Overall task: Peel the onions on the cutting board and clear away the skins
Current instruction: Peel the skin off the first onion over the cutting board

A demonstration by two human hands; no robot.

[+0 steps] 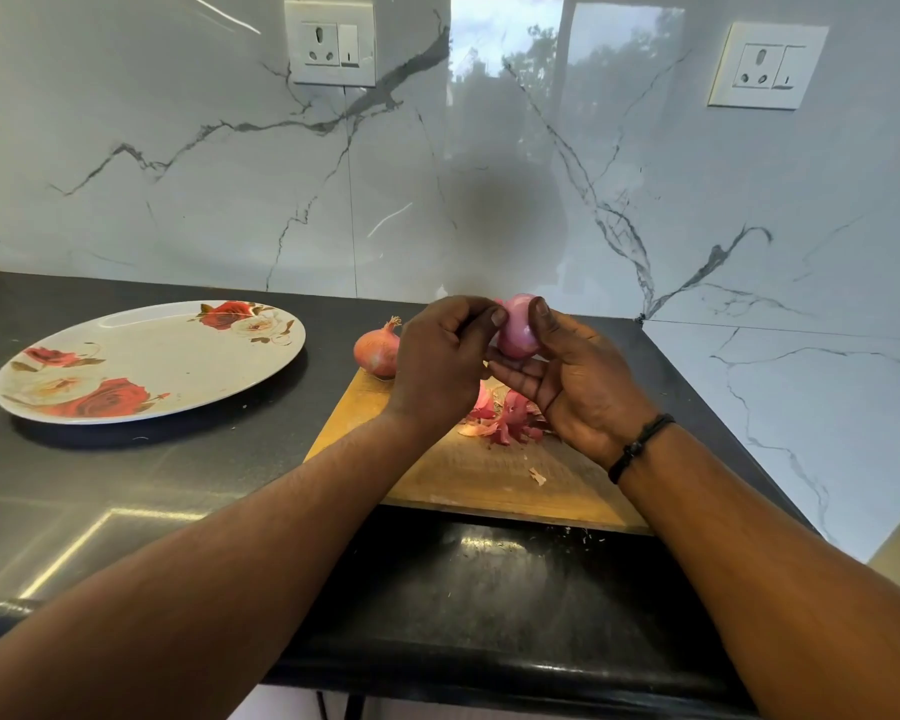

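Partly hidden, peeled onion (516, 327) sits between both hands' fingers (541, 317)

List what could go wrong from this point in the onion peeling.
1. The peeled onion is held in the air between the left hand and the right hand; its glossy surface could slip and drop.
2. The loose skins lie on the cutting board and could scatter onto the counter.
3. The unpeeled onion sits at the board's far corner and might roll off.

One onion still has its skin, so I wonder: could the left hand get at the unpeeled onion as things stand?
Probably yes: the unpeeled onion sits uncovered just beside the left hand, though that hand is busy on the peeled onion.
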